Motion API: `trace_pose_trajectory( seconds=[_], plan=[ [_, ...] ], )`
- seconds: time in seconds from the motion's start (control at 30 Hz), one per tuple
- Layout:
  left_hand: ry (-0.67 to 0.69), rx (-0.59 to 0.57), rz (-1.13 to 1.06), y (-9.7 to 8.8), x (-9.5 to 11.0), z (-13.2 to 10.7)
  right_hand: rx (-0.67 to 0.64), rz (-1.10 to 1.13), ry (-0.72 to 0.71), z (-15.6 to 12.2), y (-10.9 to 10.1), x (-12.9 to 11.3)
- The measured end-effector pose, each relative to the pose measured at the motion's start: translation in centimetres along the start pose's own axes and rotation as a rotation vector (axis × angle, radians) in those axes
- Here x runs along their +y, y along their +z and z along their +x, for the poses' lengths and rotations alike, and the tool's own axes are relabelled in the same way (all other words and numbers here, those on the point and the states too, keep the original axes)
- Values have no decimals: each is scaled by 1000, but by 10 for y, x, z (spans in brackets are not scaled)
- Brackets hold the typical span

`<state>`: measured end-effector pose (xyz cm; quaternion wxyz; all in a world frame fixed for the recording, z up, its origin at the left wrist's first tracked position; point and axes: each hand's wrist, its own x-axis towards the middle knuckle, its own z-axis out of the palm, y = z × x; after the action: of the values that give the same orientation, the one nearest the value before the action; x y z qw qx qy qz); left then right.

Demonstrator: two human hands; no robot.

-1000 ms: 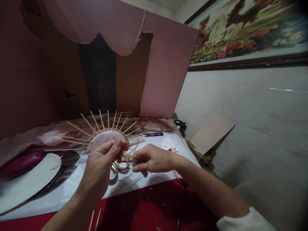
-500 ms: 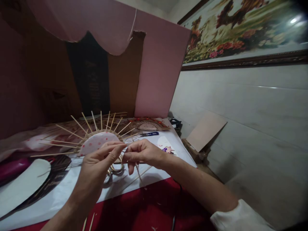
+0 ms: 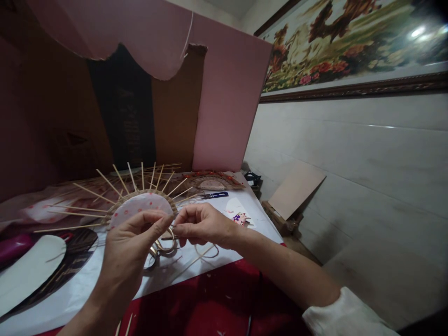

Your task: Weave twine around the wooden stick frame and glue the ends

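I hold a half-woven basket base [image 3: 138, 206]: a pink dotted disc ringed with woven cane, thin bamboo spokes [image 3: 105, 184] fanning out from it. My left hand [image 3: 131, 245] grips its near edge, fingers curled around the rim. My right hand [image 3: 201, 224] pinches a thin cane strand [image 3: 205, 254] just right of the rim; the strand loops down onto the white sheet. Scissors [image 3: 163, 245] lie under my hands, partly hidden.
A white sheet [image 3: 87, 284] covers a red table [image 3: 210, 303]. Blue snips [image 3: 215, 195] and another woven piece [image 3: 210, 181] lie farther back. Pink and brown cardboard [image 3: 224, 107] stands behind. A dark oval piece with a white panel [image 3: 31, 270] lies at left. A tiled wall [image 3: 350, 163] is at right.
My right hand has risen from the table to the basket's rim, pulling the strand up and toward my left hand. The view has shifted slightly right.
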<state>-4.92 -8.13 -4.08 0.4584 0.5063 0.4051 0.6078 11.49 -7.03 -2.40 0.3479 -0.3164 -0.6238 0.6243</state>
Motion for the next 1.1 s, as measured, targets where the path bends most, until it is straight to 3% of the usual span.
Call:
trace_pose_trajectory(
  seconds=[0.2, 0.43, 1.1],
  plan=[
    [-14, 19, 2, 2, 0, -2, 89, -6, -52, 0, 4, -1],
    [-32, -32, 26, 0, -1, -3, 65, 34, -120, 3, 5, 5],
    [-78, -27, 34, 4, -1, -2, 113, 24, -94, 6, 5, 9]
  ],
)
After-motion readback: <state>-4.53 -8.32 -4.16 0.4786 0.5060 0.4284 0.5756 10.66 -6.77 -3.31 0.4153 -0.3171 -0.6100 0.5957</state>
